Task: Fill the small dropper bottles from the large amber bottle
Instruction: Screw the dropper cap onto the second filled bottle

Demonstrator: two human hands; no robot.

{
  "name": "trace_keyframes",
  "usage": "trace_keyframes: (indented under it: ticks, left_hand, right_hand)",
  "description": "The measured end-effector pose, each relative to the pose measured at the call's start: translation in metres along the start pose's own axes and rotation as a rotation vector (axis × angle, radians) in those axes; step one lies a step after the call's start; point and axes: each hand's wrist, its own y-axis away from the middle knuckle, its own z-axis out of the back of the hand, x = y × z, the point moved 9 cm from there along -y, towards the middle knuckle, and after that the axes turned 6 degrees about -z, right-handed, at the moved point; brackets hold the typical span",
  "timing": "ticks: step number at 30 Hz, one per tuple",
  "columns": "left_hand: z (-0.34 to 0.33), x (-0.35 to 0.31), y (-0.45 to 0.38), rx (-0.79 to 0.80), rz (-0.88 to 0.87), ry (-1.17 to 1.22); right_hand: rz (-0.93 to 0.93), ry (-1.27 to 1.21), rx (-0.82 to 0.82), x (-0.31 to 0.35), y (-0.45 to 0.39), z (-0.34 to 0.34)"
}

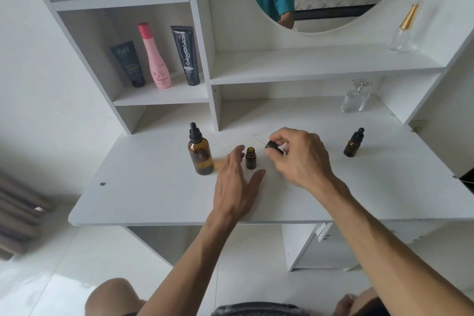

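Amber glass: the large amber bottle (pixel 200 155) is stood upright on the white desk (pixel 154 187), its black dropper cap screwed on. Just to its right an uncapped small dropper bottle (pixel 250 158) is set, mouth open. The left hand (pixel 237 182) is held spread and empty, partly between the two bottles. A dropper cap (pixel 272 146) with its glass pipette is pinched in the right hand (pixel 298 158), above and right of the open bottle. A second small bottle (pixel 354 143), capped, is placed well apart to the right.
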Motion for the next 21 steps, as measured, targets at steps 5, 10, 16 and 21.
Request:
trace_keyframes:
  ticks: [5, 10, 16, 21]
  left_hand:
    - [-0.007, 0.01, -0.017, 0.028, 0.071, -0.028]
    - [-0.009, 0.012, -0.02, 0.025, 0.032, -0.063]
    - [-0.01, 0.014, -0.019, 0.004, 0.006, -0.078]
    - [-0.01, 0.017, -0.02, -0.003, 0.042, -0.054]
  right_hand:
    - [0.092, -0.048, 0.138, 0.016, -0.013, 0.002]
    - [0.174, 0.058, 0.246, 0.027, -0.019, -0.007]
    - [0.203, 0.138, 0.308, 0.036, -0.026, -0.013]
    - [0.194, 0.12, 0.351, 0.047, -0.028, -0.025]
